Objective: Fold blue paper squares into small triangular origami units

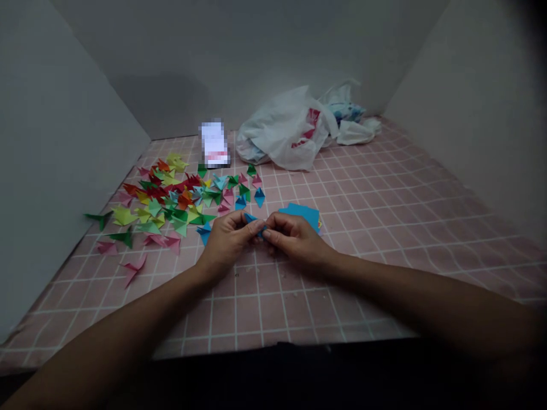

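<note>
Between my two hands is a small folded piece of blue origami paper (pixel 250 218), mostly covered by fingers. My left hand (pixel 228 236) pinches it from the left with thumb and forefinger. From the right, my right hand (pixel 297 236) pinches its other end, the fingertips of both hands almost meeting. Just behind my right hand lie some flat blue paper sheets (pixel 304 213). A blue folded paper piece (pixel 204 232) rests beside my left hand, and a second blue folded piece (pixel 259 196) stands a little beyond the fingers.
A spread of many-coloured folded paper cranes (pixel 171 199) covers the left of the table. Behind them a lit phone (pixel 214 143) leans upright. White plastic bags (pixel 286 128) lie at the back by the wall. A pink checked cloth (pixel 384 210) covers the table, with walls on three sides.
</note>
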Demonstrator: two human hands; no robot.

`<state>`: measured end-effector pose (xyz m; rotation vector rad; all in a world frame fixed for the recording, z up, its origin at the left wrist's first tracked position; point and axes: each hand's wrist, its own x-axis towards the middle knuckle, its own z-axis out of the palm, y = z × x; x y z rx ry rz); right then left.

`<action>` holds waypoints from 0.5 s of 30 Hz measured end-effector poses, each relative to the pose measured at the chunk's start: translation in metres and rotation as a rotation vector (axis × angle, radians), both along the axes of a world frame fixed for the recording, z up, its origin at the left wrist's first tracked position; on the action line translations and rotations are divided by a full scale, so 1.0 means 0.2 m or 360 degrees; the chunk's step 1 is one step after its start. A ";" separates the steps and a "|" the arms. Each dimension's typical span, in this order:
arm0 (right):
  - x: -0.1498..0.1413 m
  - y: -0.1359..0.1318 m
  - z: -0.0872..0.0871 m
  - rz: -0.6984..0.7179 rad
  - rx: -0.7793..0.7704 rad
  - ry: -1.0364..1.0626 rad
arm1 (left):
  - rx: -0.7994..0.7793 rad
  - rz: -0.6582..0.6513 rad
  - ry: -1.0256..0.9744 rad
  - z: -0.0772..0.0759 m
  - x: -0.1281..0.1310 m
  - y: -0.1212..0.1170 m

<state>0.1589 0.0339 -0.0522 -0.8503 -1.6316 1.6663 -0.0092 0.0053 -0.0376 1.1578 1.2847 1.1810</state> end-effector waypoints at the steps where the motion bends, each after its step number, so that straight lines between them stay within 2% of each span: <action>1: 0.00 0.00 0.01 0.0011 -0.0005 0.0004 | -0.0005 0.0007 -0.0036 -0.01 0.00 0.00; 5: 0.01 -0.01 0.03 0.0050 -0.0063 0.0024 | -0.0016 0.0032 -0.0118 -0.03 0.01 -0.01; 10: 0.00 -0.02 0.03 0.0030 -0.0038 0.0039 | 0.0076 0.0074 -0.0058 -0.03 0.01 -0.02; 13: 0.01 0.01 0.04 0.0015 0.0037 0.0008 | 0.0122 0.0141 -0.0034 -0.02 0.00 -0.01; 15: 0.03 0.04 0.09 -0.0063 0.0163 0.0001 | 0.0150 0.0216 -0.0079 -0.01 -0.01 0.00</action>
